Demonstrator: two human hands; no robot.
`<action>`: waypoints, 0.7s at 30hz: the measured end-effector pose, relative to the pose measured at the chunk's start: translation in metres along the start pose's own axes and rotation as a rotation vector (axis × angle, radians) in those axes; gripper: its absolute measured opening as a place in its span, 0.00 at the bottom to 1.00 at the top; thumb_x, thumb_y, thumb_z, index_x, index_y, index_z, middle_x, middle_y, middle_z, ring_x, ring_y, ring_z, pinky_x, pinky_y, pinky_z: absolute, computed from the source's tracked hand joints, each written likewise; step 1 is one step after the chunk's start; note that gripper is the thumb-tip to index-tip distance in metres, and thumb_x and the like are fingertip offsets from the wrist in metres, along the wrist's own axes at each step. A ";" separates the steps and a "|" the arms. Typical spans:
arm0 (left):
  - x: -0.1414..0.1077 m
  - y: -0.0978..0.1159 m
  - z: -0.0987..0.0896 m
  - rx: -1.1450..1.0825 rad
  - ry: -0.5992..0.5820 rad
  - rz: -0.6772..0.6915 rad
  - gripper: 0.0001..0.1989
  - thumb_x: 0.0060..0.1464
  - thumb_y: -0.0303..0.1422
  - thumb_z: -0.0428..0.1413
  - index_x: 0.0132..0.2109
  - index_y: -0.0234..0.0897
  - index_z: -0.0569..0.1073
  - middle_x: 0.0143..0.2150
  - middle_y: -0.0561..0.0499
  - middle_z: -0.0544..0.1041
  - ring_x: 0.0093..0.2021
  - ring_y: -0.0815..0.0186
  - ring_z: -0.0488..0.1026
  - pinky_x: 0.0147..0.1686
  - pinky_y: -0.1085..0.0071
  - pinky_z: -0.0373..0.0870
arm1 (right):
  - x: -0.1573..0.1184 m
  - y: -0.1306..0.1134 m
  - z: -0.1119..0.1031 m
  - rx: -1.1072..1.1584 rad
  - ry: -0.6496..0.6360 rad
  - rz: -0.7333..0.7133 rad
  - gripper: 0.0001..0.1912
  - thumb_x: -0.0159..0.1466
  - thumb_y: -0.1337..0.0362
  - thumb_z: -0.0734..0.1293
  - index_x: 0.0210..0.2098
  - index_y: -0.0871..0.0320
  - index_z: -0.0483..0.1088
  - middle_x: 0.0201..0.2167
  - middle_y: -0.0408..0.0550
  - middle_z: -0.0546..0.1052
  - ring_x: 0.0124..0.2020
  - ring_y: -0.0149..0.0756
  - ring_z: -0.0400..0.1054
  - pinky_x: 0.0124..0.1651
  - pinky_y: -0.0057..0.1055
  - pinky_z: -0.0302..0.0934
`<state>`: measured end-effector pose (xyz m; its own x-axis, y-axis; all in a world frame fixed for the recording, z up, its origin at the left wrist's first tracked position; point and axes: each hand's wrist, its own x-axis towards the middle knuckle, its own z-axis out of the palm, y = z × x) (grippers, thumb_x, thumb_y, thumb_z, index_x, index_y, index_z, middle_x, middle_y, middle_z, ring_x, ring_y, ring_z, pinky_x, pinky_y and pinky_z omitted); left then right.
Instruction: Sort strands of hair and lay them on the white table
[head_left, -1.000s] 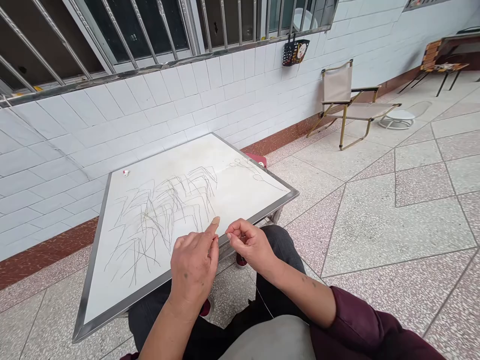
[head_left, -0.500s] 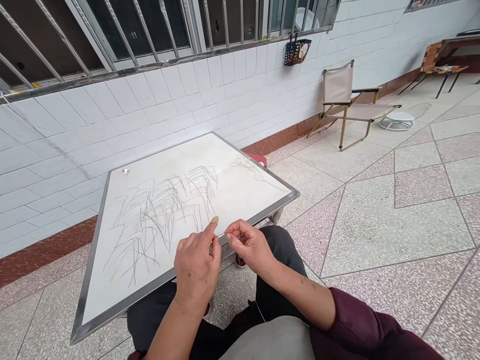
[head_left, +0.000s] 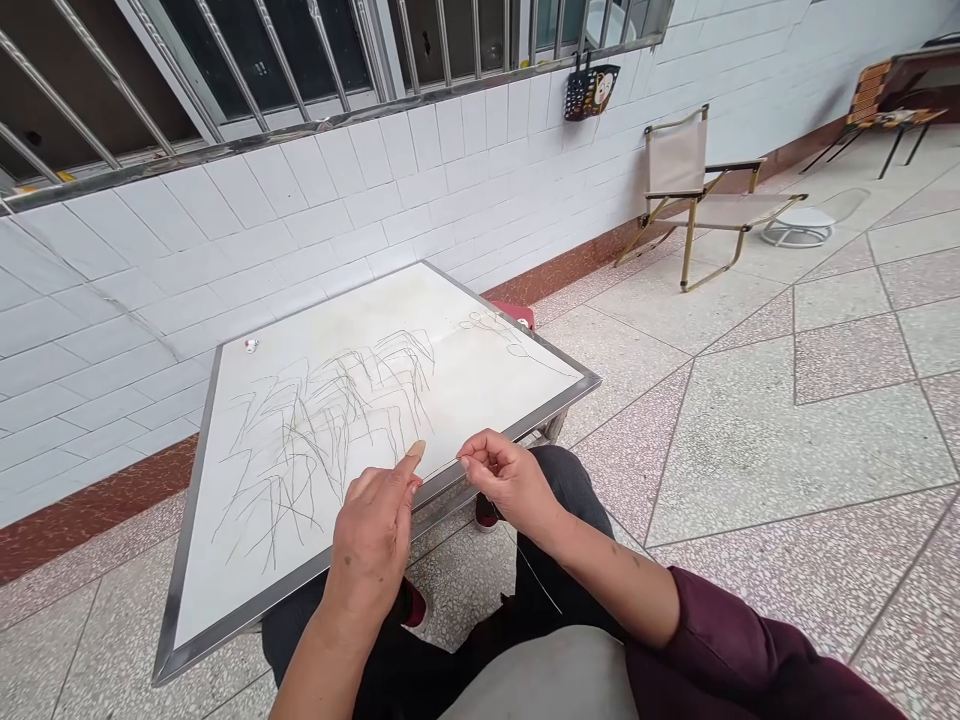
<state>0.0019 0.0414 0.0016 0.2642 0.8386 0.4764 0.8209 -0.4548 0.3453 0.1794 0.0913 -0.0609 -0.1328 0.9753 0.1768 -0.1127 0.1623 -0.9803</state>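
A thin wire runs between my two hands over the table's near edge, and its free end hangs below my right hand toward my lap. My right hand pinches it between thumb and forefinger. My left hand is closed on the other end, its tan-tipped finger pointing up and away. Many thin bent wires lie spread on the white table, left of centre. Another wire with small loops lies near the table's right corner.
A small white-and-red object sits at the table's far left corner. The tiled wall stands just behind the table. A folding chair, a round white stand and a black basket are farther right.
My hands have moved apart, the left one left and slightly down, the right one a little right. More wire shows between them and below my right hand.
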 end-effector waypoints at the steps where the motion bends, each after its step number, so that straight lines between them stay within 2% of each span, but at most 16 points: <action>1: -0.001 -0.001 0.000 0.004 -0.001 0.004 0.22 0.66 0.27 0.46 0.65 0.45 0.64 0.37 0.51 0.78 0.38 0.64 0.73 0.39 0.67 0.71 | 0.000 0.000 0.000 -0.010 -0.001 0.000 0.04 0.60 0.63 0.66 0.33 0.57 0.71 0.23 0.39 0.67 0.24 0.28 0.58 0.28 0.25 0.53; 7: -0.012 -0.016 0.002 0.013 0.059 -0.023 0.22 0.66 0.27 0.45 0.64 0.47 0.65 0.36 0.51 0.77 0.38 0.63 0.72 0.40 0.65 0.70 | 0.003 0.001 -0.005 -0.027 0.024 0.018 0.05 0.60 0.62 0.66 0.33 0.56 0.71 0.24 0.39 0.67 0.23 0.28 0.57 0.26 0.25 0.52; 11: -0.019 -0.029 -0.011 0.095 0.187 -0.200 0.19 0.66 0.30 0.46 0.59 0.44 0.72 0.36 0.50 0.77 0.39 0.61 0.71 0.41 0.65 0.70 | 0.007 0.001 -0.012 -0.045 0.117 0.028 0.05 0.60 0.61 0.66 0.33 0.56 0.70 0.24 0.39 0.67 0.21 0.27 0.55 0.24 0.25 0.51; 13: -0.017 -0.028 -0.018 0.116 0.265 -0.300 0.19 0.65 0.32 0.47 0.59 0.43 0.72 0.36 0.50 0.78 0.40 0.60 0.71 0.40 0.65 0.70 | 0.007 0.002 -0.012 -0.068 0.102 0.007 0.05 0.60 0.61 0.66 0.34 0.56 0.71 0.24 0.39 0.68 0.22 0.28 0.57 0.25 0.25 0.52; 15: -0.012 -0.018 -0.020 0.105 0.293 -0.349 0.19 0.64 0.34 0.48 0.59 0.43 0.72 0.37 0.50 0.79 0.42 0.59 0.72 0.40 0.64 0.70 | 0.005 0.004 -0.008 -0.089 0.058 -0.025 0.05 0.60 0.62 0.66 0.34 0.56 0.71 0.25 0.40 0.69 0.24 0.29 0.59 0.26 0.25 0.54; 17: -0.005 -0.003 -0.017 0.053 0.242 -0.347 0.20 0.63 0.36 0.49 0.61 0.45 0.70 0.40 0.50 0.80 0.43 0.58 0.73 0.42 0.63 0.70 | 0.002 0.006 -0.003 -0.101 0.014 -0.072 0.04 0.61 0.63 0.66 0.35 0.56 0.72 0.26 0.41 0.70 0.25 0.29 0.61 0.28 0.26 0.56; 21: 0.009 0.024 0.000 -0.079 0.024 -0.301 0.22 0.62 0.36 0.51 0.62 0.48 0.68 0.45 0.51 0.81 0.44 0.59 0.76 0.45 0.61 0.70 | -0.003 0.006 0.003 -0.104 -0.053 -0.170 0.05 0.63 0.63 0.66 0.37 0.55 0.71 0.28 0.42 0.72 0.27 0.30 0.64 0.30 0.26 0.58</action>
<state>0.0240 0.0384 0.0146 0.0026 0.9322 0.3619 0.8184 -0.2100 0.5350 0.1759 0.0892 -0.0672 -0.1721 0.9236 0.3425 -0.0357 0.3416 -0.9392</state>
